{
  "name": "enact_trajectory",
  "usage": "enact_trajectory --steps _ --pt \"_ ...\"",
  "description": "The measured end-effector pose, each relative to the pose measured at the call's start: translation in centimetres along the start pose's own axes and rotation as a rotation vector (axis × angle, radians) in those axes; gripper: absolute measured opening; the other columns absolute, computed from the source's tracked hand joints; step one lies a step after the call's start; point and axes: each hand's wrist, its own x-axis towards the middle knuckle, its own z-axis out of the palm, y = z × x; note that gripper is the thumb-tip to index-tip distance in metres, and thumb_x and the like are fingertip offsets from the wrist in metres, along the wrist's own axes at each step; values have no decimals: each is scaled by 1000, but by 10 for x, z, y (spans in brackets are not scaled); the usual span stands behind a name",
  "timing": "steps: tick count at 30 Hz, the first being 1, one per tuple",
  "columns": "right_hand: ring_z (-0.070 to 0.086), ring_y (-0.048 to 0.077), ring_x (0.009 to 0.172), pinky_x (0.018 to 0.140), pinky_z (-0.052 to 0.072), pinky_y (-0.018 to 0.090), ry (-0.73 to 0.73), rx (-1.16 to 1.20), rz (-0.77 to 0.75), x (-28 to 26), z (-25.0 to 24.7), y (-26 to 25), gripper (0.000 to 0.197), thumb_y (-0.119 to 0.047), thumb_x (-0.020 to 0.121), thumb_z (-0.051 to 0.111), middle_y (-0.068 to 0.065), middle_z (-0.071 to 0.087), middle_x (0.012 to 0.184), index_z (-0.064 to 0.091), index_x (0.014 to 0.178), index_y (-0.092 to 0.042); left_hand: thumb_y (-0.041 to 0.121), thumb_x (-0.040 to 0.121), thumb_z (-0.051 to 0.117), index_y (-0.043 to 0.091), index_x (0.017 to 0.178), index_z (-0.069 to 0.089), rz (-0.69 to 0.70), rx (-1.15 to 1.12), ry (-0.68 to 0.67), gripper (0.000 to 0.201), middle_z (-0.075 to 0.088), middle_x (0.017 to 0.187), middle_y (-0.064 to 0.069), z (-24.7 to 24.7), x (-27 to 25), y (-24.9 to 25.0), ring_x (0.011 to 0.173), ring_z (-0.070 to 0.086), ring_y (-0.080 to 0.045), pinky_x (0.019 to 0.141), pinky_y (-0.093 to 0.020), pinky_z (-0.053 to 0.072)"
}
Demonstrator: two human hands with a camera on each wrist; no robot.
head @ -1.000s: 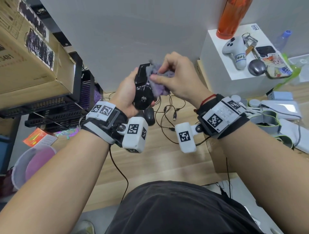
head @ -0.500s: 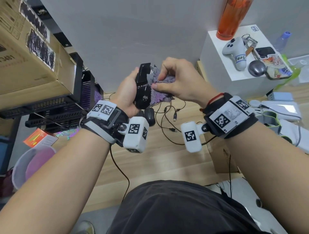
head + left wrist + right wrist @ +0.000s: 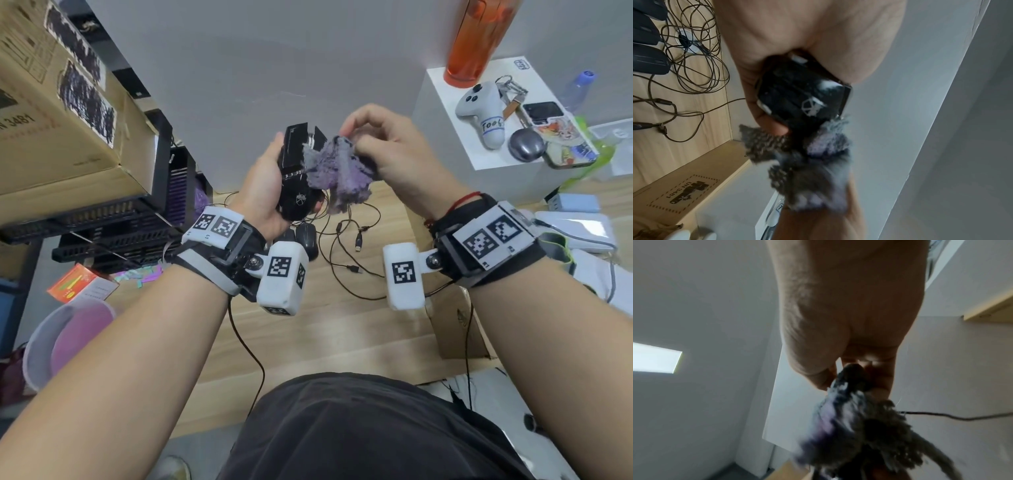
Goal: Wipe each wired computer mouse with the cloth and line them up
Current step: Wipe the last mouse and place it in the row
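My left hand grips a glossy black angular wired mouse held up above the desk; the left wrist view shows its white logo. My right hand pinches a fuzzy purple-grey cloth that hangs against the right side of the mouse. The cloth bunches below my right fingers. Other black wired mice lie on the wooden desk under my hands, with tangled cables. In the left wrist view several of those mice lie side by side at the left edge.
Cardboard boxes on black crates stand at the left. A white box at the right carries an orange bottle, a controller, keys and a phone. White devices lie at far right. A pink bin sits below left.
My right hand has pulled up and to the right, lifting the cloth from pressing on the mouse so it now hangs loosely. The left hand keeps the mouse raised.
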Motion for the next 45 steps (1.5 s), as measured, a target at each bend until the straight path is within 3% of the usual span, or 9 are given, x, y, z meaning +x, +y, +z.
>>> enact_trajectory --steps 5,13,17,22,29,33,37,41,45 --pt "69 17 86 75 58 35 -117 -222 15 -6 2 11 39 -49 78 78 1 69 104 65 104 -23 56 108 27 3 124 61 -32 -156 -103 65 69 123 -24 -1 -1 1 109 70 -34 84 -43 60" --pt "64 12 68 68 53 40 57 -285 7 4 -7 28 23 -40 88 64 -8 69 72 73 79 -20 59 106 29 11 117 63 3 -5 54 60 66 82 -11 -11 1 3 61 60 -24 55 -28 48" --pt "63 12 105 99 48 43 96 -427 -39 8 -15 29 21 -38 89 64 -5 67 112 79 95 -23 60 105 31 10 119 64 -8 -4 81 62 64 81 -12 -15 1 2 60 60 -25 54 -29 51" --pt "69 18 79 78 57 48 130 -486 -1 9 -14 20 26 -46 84 57 -5 71 77 72 78 -25 61 104 33 10 119 66 -13 6 117 63 66 81 -11 -16 1 0 61 62 -26 56 -30 53" --pt "68 27 80 81 57 50 85 -316 -73 -3 1 11 6 -29 88 69 2 71 85 65 84 -28 61 105 30 9 116 66 -16 -62 64 64 67 85 -11 -11 1 -1 67 62 -25 57 -31 53" --pt "65 24 71 75 56 37 -35 -334 -157 -12 15 5 19 -23 81 78 -4 71 96 71 99 -26 61 105 29 3 130 61 -52 -221 -81 71 70 120 -19 -6 1 -1 104 71 -32 85 -42 60" --pt "61 8 80 74 53 23 -1 -346 -189 -17 20 5 11 -20 81 80 -6 63 98 78 91 -24 58 106 31 6 117 66 -17 -233 -71 64 72 108 -18 -3 -1 2 97 72 -32 83 -42 60" --pt "68 13 83 79 56 32 37 -256 -242 -21 25 3 8 -14 83 76 -5 72 89 76 90 -17 58 106 31 5 114 66 -4 -231 -59 64 72 107 -20 -1 -2 2 104 70 -34 87 -43 59" --pt "65 15 75 75 55 29 121 -262 -241 -22 32 0 15 -17 82 78 -6 71 91 68 92 -20 58 107 26 5 99 65 16 -198 -65 66 73 84 -16 5 -3 2 79 74 -26 68 -33 60"
